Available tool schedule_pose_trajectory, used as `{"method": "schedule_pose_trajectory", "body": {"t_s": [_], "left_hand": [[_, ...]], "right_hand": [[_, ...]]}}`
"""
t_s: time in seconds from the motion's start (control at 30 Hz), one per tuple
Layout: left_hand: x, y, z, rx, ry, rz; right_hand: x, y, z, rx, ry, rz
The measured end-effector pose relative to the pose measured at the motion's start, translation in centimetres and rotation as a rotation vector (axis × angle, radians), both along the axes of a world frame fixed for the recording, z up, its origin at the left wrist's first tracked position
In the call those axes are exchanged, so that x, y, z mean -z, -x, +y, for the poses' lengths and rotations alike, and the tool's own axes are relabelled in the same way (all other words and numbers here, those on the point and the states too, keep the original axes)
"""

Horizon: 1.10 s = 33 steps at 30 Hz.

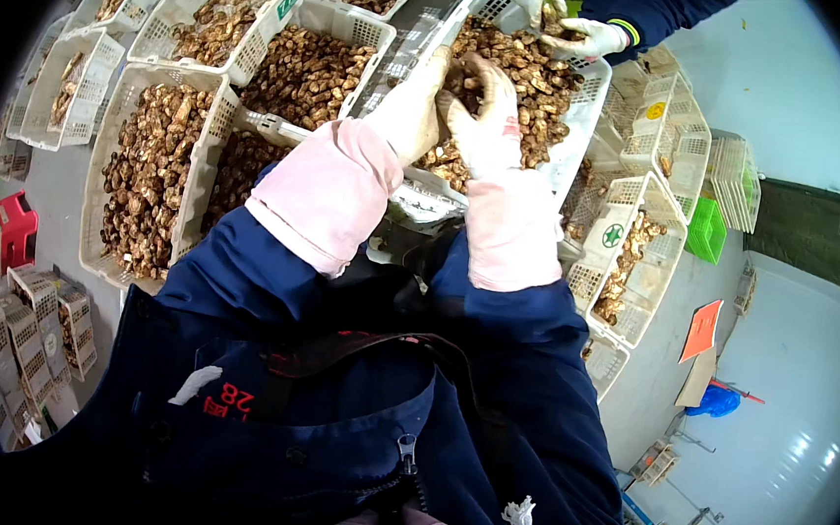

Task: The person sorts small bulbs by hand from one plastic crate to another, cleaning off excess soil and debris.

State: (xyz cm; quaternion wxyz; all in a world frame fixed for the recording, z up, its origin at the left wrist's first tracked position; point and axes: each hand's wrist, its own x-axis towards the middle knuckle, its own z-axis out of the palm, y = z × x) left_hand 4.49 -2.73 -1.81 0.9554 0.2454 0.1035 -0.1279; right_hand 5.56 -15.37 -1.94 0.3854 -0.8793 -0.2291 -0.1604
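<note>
The left hand and right hand bend close together with curled fingers, whether pinching anything I cannot tell, over the brown lumpy pieces heaped in the white crate, the left nearer its left side, the right nearer its middle.

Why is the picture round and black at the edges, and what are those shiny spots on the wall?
In the head view, black surrounds a fisheye circle, and the pale wall curves near the rim; in that head view, the bright spots look like glare; also there, the left hand and right hand look fairly clear.
</note>
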Motion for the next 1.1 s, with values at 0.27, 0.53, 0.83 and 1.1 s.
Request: {"method": "schedule_pose_trajectory", "body": {"t_s": [0.27,0.53,0.83,1.1], "left_hand": [[-3.2,2.1,-0.8,0.219,-0.119,-0.153],[-0.3,1.4,0.0,0.085,-0.167,-0.014],[0.1,2.1,-1.8,0.052,-0.288,-0.076],[-0.4,4.6,-2.7,0.035,-0.28,-0.002]], "right_hand": [[-4.4,4.3,-6.3,0.235,-0.946,0.423],[4.3,23.3,-27.1,0.786,-1.368,0.515],[21.7,37.1,-33.7,1.169,-0.694,0.599],[14.1,36.2,-31.0,1.046,-1.196,0.87]]}}
